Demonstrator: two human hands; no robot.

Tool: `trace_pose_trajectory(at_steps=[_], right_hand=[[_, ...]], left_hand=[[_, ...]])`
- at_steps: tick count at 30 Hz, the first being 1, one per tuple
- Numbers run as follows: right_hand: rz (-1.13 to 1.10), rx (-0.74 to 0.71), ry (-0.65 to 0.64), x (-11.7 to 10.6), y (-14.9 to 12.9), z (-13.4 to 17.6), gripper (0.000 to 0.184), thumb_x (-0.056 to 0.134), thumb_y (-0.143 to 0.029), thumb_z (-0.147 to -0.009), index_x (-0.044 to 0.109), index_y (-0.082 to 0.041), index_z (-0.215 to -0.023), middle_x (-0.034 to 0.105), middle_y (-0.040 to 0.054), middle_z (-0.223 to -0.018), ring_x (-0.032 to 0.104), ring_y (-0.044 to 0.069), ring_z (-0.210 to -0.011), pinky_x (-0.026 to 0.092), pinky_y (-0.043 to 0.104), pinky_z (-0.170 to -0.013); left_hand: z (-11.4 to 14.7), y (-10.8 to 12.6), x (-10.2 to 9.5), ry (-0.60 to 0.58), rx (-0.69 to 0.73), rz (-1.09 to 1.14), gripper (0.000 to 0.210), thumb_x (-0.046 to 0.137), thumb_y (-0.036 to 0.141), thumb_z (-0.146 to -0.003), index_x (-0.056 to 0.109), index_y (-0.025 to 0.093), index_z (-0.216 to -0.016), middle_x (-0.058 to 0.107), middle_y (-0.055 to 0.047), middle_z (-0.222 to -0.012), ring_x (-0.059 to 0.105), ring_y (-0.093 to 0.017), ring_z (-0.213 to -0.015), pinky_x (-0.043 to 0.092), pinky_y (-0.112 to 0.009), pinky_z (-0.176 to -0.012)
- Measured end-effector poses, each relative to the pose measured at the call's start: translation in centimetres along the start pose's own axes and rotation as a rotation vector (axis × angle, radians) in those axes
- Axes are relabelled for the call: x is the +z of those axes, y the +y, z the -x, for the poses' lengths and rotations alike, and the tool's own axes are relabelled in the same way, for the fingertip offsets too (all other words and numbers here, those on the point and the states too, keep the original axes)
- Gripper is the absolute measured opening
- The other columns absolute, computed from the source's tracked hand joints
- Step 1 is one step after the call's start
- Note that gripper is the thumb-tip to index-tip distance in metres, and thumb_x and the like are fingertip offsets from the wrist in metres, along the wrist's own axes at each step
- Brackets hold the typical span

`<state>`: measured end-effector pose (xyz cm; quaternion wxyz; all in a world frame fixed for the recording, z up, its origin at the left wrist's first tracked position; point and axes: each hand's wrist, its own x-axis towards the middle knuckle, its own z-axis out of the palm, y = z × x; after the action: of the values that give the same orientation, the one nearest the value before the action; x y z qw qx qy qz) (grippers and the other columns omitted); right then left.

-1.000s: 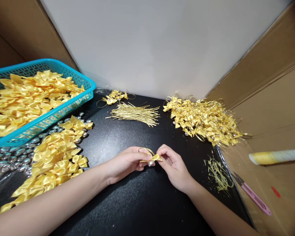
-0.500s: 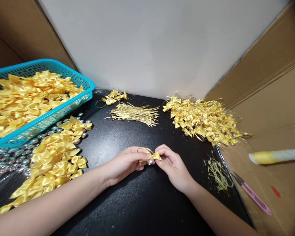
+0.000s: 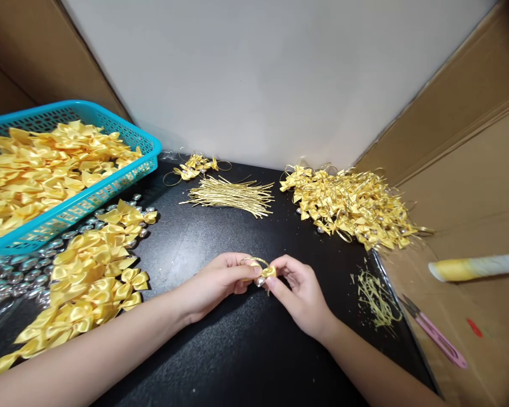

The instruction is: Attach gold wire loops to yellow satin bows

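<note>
Low over the black table (image 3: 220,350), both hands pinch one yellow satin bow (image 3: 272,271). A gold cord loop (image 3: 257,260) rises from the bow, and a small silver bell or bead (image 3: 261,281) hangs at its underside; I cannot tell which. My left hand (image 3: 223,280) is closed on the bow's left side, thumb and forefinger pressed together. On the right side of the bow, my right hand (image 3: 299,294) pinches with its thumb over the ribbon. The fingers partly hide the bow and the cord ends.
Left stands a turquoise basket (image 3: 150,161) of yellow bows, beside loose bows (image 3: 89,271) and silver beads (image 3: 21,271). Gold cords (image 3: 233,195) lie ahead. Looped bows (image 3: 352,206) are heaped right, near cord scraps (image 3: 375,299), pink-handled snips (image 3: 436,336) and a yellow-white roll (image 3: 475,267).
My right thumb has moved onto the front of the bow, and the bow has turned slightly between my fingers. My left hand keeps its pinch. The whole view has shifted a little.
</note>
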<state>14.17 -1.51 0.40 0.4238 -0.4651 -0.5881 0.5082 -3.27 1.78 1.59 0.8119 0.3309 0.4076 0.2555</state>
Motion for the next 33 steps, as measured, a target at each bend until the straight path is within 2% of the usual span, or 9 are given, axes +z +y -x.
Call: trace_pose_trajectory(at_steps=[6, 10, 15, 21, 27, 33], right_hand=[[0.046, -0.034, 0.020, 0.0, -0.1, 0.0, 0.015, 0.059, -0.029, -0.086, 0.064, -0.018, -0.077, 0.067, 0.0036, -0.070, 0.061, 0.015, -0.065, 0.050, 0.028, -0.063], [0.030, -0.005, 0.034, 0.1, -0.1, 0.0, 0.020, 0.058, -0.031, -0.087, 0.064, -0.017, -0.074, 0.068, 0.0038, -0.068, 0.062, 0.015, -0.063, 0.051, 0.028, -0.062], [-0.099, 0.069, 0.022, 0.3, 0.2, -0.1, 0.022, 0.062, -0.038, -0.085, 0.062, -0.017, -0.076, 0.067, 0.0025, -0.068, 0.063, 0.013, -0.061, 0.053, 0.027, -0.060], [-0.218, 0.117, 0.023, 0.6, 0.6, -0.2, 0.025, 0.064, -0.042, -0.083, 0.061, -0.018, -0.078, 0.066, 0.0018, -0.071, 0.062, 0.012, -0.062, 0.054, 0.026, -0.062], [-0.223, 0.067, 0.012, 0.8, 0.8, -0.3, 0.024, 0.062, -0.042, -0.085, 0.058, -0.019, -0.079, 0.063, 0.0007, -0.071, 0.059, 0.012, -0.064, 0.052, 0.027, -0.065], [-0.176, -0.023, -0.059, 0.5, 0.9, -0.7, 0.024, 0.057, -0.043, -0.088, 0.056, -0.020, -0.081, 0.059, 0.0005, -0.075, 0.058, 0.013, -0.069, 0.050, 0.027, -0.068]], left_hand=[[0.1, 0.1, 0.2, 0.012, 0.014, -0.034, 0.024, 0.077, 0.034, -0.065, 0.063, 0.014, -0.064, 0.060, 0.000, -0.067, 0.043, -0.010, -0.061, 0.026, -0.024, -0.058], [0.2, 0.0, 0.2, -0.002, 0.032, -0.061, 0.024, 0.076, 0.035, -0.066, 0.064, 0.014, -0.065, 0.060, 0.000, -0.067, 0.042, -0.009, -0.060, 0.026, -0.024, -0.058], [0.0, -0.1, -0.1, -0.010, 0.014, -0.003, 0.023, 0.077, 0.033, -0.067, 0.064, 0.014, -0.065, 0.062, 0.000, -0.067, 0.046, -0.010, -0.064, 0.028, -0.024, -0.060], [-0.2, -0.1, -0.5, -0.093, 0.019, 0.047, 0.018, 0.075, 0.030, -0.070, 0.068, 0.014, -0.067, 0.067, -0.003, -0.071, 0.052, -0.012, -0.071, 0.031, -0.024, -0.063], [-0.3, 0.0, -0.6, -0.104, -0.002, 0.055, 0.016, 0.075, 0.028, -0.070, 0.069, 0.014, -0.068, 0.065, -0.003, -0.069, 0.048, -0.011, -0.065, 0.029, -0.024, -0.060], [-0.3, 0.1, -0.9, -0.104, -0.064, 0.089, 0.017, 0.079, 0.027, -0.067, 0.069, 0.014, -0.070, 0.060, -0.001, -0.070, 0.041, -0.008, -0.060, 0.029, -0.022, -0.058]])
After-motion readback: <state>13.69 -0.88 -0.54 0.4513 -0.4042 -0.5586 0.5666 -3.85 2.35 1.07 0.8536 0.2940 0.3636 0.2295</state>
